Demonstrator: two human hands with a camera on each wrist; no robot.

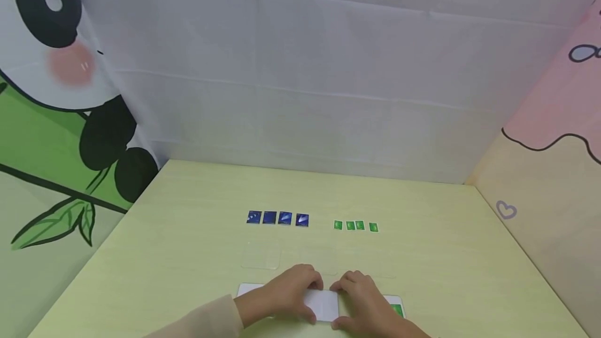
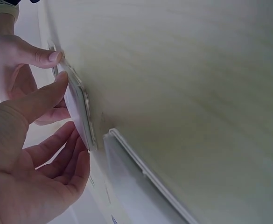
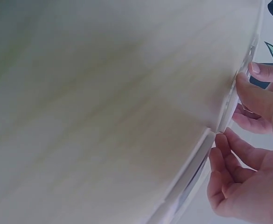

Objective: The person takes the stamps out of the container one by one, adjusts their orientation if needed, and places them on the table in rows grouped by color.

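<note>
A flat white rectangular slab (image 1: 324, 305) lies low over the table between both hands; its edge looks layered in the left wrist view. My left hand (image 1: 291, 292) pinches it along the left part, thumb on the near edge and fingers on the far edge. At its right end my right hand (image 1: 368, 304) grips the corners, thumb near me and fingers on the far side. Part of a second white slab (image 1: 248, 288) shows left of the hands, mostly behind the left wrist. Right of them sits a white slab with a green picture (image 1: 397, 309), partly covered by the right hand.
Beyond the hands, clear square plates (image 1: 260, 255) lie flat on the pale table (image 1: 164, 254). Further back are a row of small blue picture squares (image 1: 269, 217) and several smaller green ones (image 1: 360, 225). A white cloth wall and printed side panels enclose the table.
</note>
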